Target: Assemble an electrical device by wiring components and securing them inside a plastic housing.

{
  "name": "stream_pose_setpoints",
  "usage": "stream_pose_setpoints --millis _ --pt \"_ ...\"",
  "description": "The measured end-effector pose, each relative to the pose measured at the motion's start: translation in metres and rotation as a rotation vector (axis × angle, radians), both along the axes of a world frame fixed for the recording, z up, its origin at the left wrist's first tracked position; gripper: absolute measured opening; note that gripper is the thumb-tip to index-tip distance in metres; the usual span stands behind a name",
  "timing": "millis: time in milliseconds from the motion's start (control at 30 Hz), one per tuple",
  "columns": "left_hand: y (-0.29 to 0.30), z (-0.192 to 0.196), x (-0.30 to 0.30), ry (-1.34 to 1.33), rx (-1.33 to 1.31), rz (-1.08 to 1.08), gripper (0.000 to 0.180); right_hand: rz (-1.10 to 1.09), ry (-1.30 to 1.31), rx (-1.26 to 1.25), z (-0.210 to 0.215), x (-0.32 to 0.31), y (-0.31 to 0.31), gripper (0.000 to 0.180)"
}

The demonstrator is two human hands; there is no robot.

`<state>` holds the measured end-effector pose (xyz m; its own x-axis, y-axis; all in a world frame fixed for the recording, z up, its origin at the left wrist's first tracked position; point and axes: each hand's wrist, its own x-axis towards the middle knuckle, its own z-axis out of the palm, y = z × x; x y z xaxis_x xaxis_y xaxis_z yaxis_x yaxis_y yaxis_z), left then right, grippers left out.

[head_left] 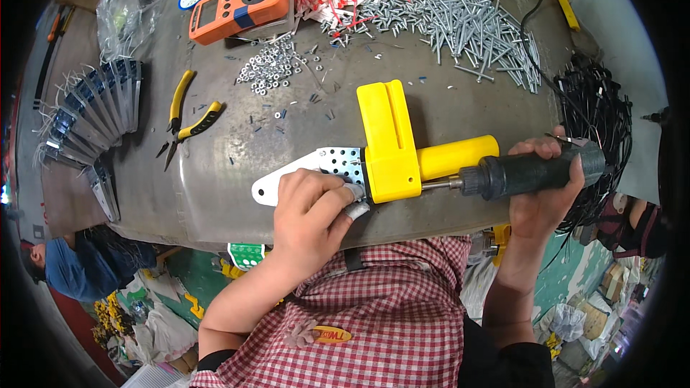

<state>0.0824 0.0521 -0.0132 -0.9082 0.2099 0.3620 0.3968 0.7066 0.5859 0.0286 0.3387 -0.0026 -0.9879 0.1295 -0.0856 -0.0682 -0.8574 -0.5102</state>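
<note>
My right hand point(546, 190) is wrapped around a dark power screwdriver point(532, 172), held level. Its bit point(440, 184) points left and meets the lower right side of a yellow plastic housing point(390, 144). A round yellow handle point(458, 156) sticks out of the housing to the right, just above the bit. From the housing's left side runs a pale, tapered metal plate point(269, 185) with a perforated part point(341, 161). My left hand point(311, 205) is closed on this plate next to the housing, fingertips covered in something whitish. The screw at the bit's tip is hidden.
Long screws point(474, 29) lie heaped at the back, with nuts point(269, 65) and an orange multimeter point(241, 8) left of them. Yellow-handled pliers point(183, 116) and a fan of metal parts point(97, 111) lie left. Black cables point(593, 111) are bundled right. Another person point(93, 266) is at far left.
</note>
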Motion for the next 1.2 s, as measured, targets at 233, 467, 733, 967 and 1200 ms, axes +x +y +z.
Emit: stream_pose_setpoints --millis 233,467,733,967,1200 --pt "-0.002 0.004 -0.002 -0.074 0.074 0.025 0.031 0.001 -0.009 -0.045 -0.003 0.000 -0.001 0.038" --pt "-0.003 0.006 -0.006 -0.114 0.074 -0.003 0.029 -0.013 -0.014 -0.076 -0.006 0.001 0.000 0.038" --pt "0.001 0.005 -0.007 -0.040 0.073 -0.009 0.031 0.003 0.041 -0.090 0.001 -0.003 -0.003 0.038" --pt "-0.007 0.001 -0.011 -0.045 0.088 -0.015 0.028 0.010 0.081 -0.077 0.007 -0.003 -0.011 0.037" --pt "-0.014 -0.003 -0.008 0.002 0.094 -0.106 0.031 0.002 0.042 0.039 0.002 0.000 -0.019 0.034"
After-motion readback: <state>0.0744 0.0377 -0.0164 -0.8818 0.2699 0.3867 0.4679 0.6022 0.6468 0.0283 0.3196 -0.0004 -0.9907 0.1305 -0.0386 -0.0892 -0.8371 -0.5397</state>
